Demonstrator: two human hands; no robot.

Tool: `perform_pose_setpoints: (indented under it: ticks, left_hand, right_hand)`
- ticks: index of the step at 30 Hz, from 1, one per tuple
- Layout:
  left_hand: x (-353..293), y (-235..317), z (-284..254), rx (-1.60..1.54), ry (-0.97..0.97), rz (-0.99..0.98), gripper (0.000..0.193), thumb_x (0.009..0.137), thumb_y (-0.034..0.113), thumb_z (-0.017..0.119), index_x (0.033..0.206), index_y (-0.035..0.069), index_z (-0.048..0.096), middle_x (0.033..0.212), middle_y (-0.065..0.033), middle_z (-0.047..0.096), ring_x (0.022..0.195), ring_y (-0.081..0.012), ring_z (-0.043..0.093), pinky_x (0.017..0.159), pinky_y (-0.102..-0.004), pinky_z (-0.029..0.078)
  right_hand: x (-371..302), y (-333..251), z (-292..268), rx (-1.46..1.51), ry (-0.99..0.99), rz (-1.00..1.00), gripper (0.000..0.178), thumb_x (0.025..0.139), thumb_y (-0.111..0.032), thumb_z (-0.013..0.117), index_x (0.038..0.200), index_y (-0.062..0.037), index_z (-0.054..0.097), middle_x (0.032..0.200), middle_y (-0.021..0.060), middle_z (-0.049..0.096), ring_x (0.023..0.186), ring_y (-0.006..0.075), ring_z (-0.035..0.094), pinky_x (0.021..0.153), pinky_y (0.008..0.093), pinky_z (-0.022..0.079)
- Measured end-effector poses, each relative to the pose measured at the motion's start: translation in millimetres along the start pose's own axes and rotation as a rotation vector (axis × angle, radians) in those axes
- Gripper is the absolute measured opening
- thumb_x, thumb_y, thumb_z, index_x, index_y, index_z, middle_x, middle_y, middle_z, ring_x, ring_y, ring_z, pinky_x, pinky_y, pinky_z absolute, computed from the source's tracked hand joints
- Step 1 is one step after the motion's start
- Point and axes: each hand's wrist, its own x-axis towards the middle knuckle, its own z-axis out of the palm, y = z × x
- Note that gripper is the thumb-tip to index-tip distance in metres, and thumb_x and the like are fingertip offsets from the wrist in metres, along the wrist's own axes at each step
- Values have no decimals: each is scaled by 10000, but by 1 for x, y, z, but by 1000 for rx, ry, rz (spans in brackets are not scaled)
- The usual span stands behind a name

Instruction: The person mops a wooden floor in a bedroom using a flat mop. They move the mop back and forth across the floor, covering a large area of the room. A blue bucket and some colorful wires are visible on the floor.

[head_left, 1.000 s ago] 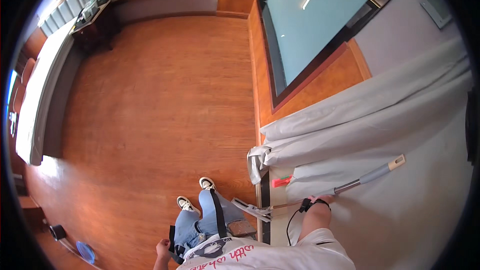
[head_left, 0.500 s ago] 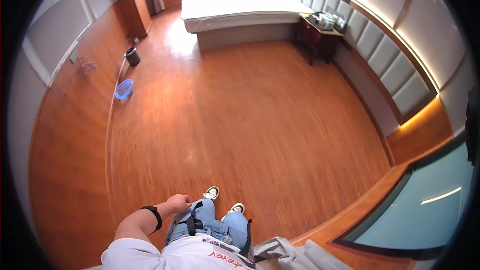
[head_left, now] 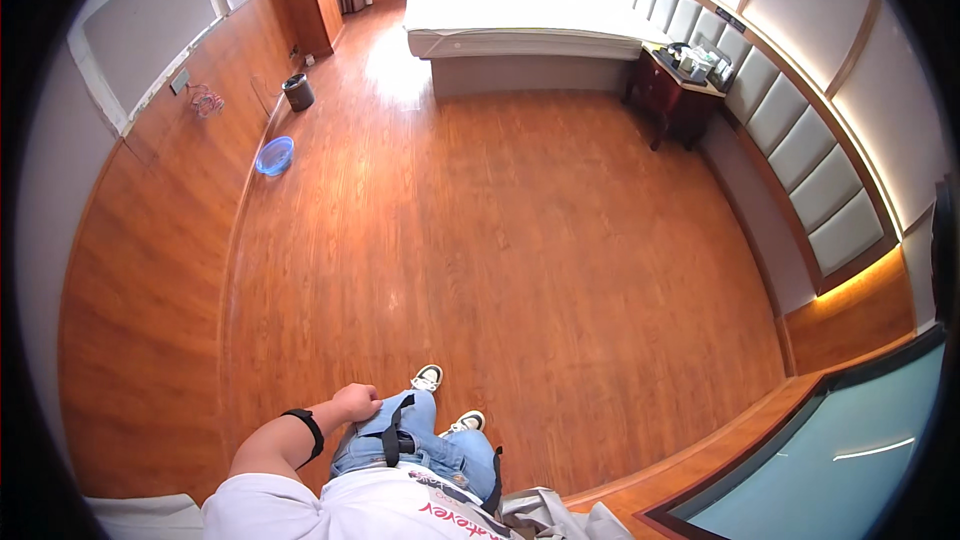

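My left hand rests at the left thigh of my light blue jeans, its back facing up. Its fingers are curled in, and whatever may be inside them is hidden. A black band circles my left forearm. Black straps hang over the jeans near the waist. My right hand does not show in the picture. Beyond my knees are my black and white shoes on the wood floor.
A bed stands at the far end, with a dark red nightstand holding several items at its right. Along the left wall are a blue basin and a dark bin. Grey cloth and a glass-topped wooden surface lie near right.
The view has swung left, so the bed, nightstand, bin and basin sit farther right in the picture. My left hand keeps its place at the thigh, still curled.
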Motion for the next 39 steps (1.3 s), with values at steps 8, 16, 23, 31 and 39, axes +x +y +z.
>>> perform_pose_setpoints:
  ticks: [8,16,23,31,39]
  left_hand:
    - [3,0,-3,-59,45,-5,285,741,313,541,895,86,618,864,-126,624,819,-261,595,722,-357,467]
    - [43,14,-20,-95,1,-37,302,743,320,549,889,65,618,866,-130,624,839,-264,589,738,-345,461]
    - [101,4,-58,-218,-1,-73,296,739,318,548,888,74,624,876,-134,622,856,-268,586,750,-346,457]
    - [208,-19,-148,-404,77,-150,290,732,313,544,869,71,624,840,-146,624,814,-264,598,712,-354,471]
    - [311,16,-265,-613,208,-151,300,741,312,543,908,71,610,882,-127,621,841,-242,593,730,-344,463]
  right_hand:
    - [3,85,-55,130,130,292,397,837,-383,414,1099,-86,441,981,99,525,915,287,524,765,476,456]
    - [8,-2,46,-264,-106,230,296,853,-363,409,988,-100,436,817,82,520,696,252,561,608,436,496]
    - [-4,-167,234,-583,-140,-332,203,846,-276,463,915,-85,454,792,95,523,628,219,554,545,350,489]
    - [-17,-230,328,-644,-45,-264,343,860,-337,399,657,-74,483,634,74,539,627,241,577,583,411,496]
    - [19,-233,407,-762,-21,29,346,868,-336,391,686,-52,470,687,122,536,644,287,568,594,440,495]
